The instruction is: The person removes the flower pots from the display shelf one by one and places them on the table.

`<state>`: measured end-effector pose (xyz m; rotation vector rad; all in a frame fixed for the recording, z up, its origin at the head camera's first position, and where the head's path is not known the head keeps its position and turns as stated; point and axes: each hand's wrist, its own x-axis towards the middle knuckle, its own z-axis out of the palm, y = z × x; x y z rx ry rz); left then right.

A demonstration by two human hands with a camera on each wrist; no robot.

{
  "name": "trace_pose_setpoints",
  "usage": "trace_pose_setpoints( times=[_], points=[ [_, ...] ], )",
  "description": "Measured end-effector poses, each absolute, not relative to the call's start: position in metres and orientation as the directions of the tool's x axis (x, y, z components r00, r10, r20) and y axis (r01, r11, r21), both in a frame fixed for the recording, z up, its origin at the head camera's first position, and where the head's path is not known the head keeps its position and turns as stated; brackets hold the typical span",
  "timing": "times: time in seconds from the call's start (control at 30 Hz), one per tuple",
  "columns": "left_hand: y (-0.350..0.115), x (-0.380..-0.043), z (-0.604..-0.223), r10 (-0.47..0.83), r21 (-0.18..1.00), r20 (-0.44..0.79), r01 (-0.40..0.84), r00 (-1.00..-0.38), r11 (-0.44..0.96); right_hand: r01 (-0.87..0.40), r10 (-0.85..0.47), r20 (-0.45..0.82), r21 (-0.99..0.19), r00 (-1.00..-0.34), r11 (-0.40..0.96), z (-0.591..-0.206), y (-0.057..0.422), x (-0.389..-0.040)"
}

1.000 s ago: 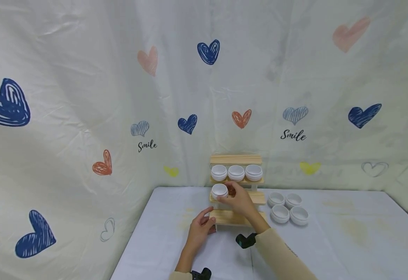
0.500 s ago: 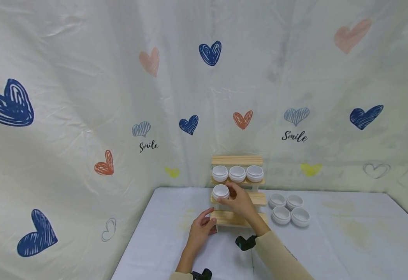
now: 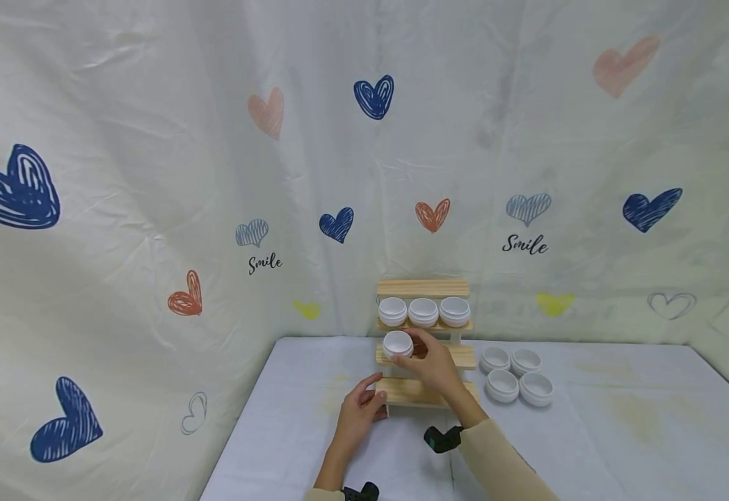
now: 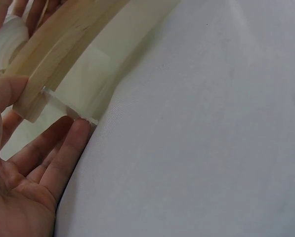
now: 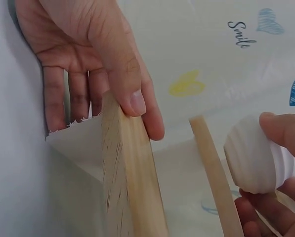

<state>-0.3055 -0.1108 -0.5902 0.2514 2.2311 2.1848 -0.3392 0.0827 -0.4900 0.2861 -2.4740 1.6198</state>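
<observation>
My right hand (image 3: 430, 362) holds a small white ribbed bowl (image 3: 397, 344) by its side, thumb and fingers around it. The bowl is upright at the left end of the shelf's second step from the front; in the right wrist view it appears close over a thin wooden board (image 5: 214, 173). With its thumb on top, my left hand (image 3: 357, 410) grips the left end of the front board (image 3: 414, 391) of the wooden tiered shelf. Other left fingers touch the clear side support (image 4: 68, 106) below that board. Three more white bowls (image 3: 423, 312) stand in a row one step higher.
Several white bowls (image 3: 519, 376) stand grouped on the white-covered table (image 3: 590, 431), right of the shelf. The shelf's top board (image 3: 423, 287) is close to the heart-printed curtain (image 3: 465, 139) behind. Each wrist wears a black camera (image 3: 443, 440).
The bowl in my right hand has shifted slightly to the right along the second step. My left hand keeps its grip on the front board; the other bowls stay where they were.
</observation>
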Motion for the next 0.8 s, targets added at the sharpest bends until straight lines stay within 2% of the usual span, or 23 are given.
trace_pose_setpoints(
  times=[0.47,0.8],
  points=[
    [-0.110,-0.305,-0.590,0.117,0.995,0.101,0.103,-0.988,0.011,-0.292,-0.083,0.281,-0.888,-0.956,0.356,-0.495,0.091,-0.336],
    [-0.111,-0.305,-0.590,0.112,0.994,0.107,0.108,-0.988,0.003,-0.315,-0.154,0.285,-0.922,-0.946,0.226,-0.498,0.105,-0.329]
  ],
)
